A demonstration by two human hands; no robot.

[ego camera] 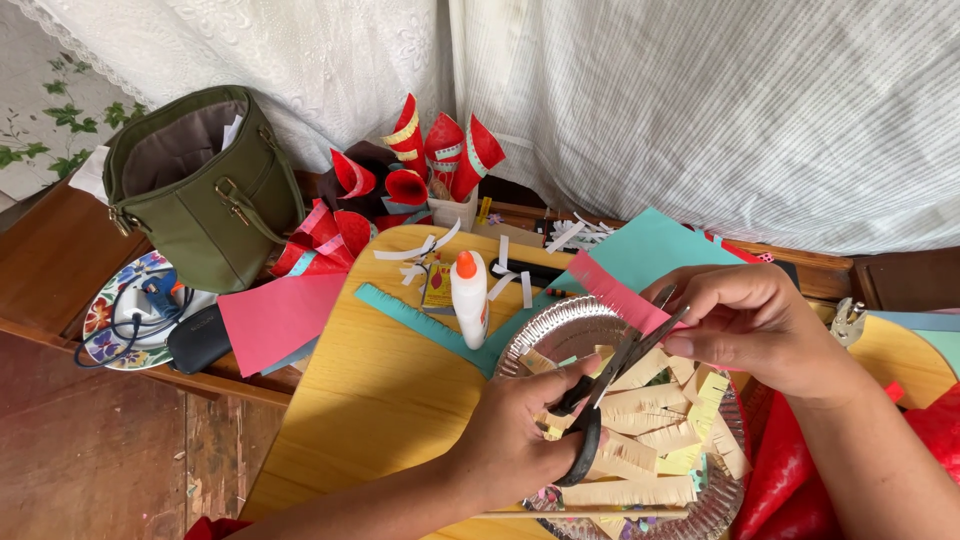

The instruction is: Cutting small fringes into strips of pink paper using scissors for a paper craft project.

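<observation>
Now left hand (515,435) grips scissors (600,395); right hand (750,325) pinches pink paper strip (620,295)

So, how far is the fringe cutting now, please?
Done: a heap of fringed cream strips already lies in the foil plate, and red paper cones stand at the back. In hand: the left hand works black scissors into a pink strip held by the right hand. Left: part of that strip looks uncut, and a pink sheet lies whole.
</observation>
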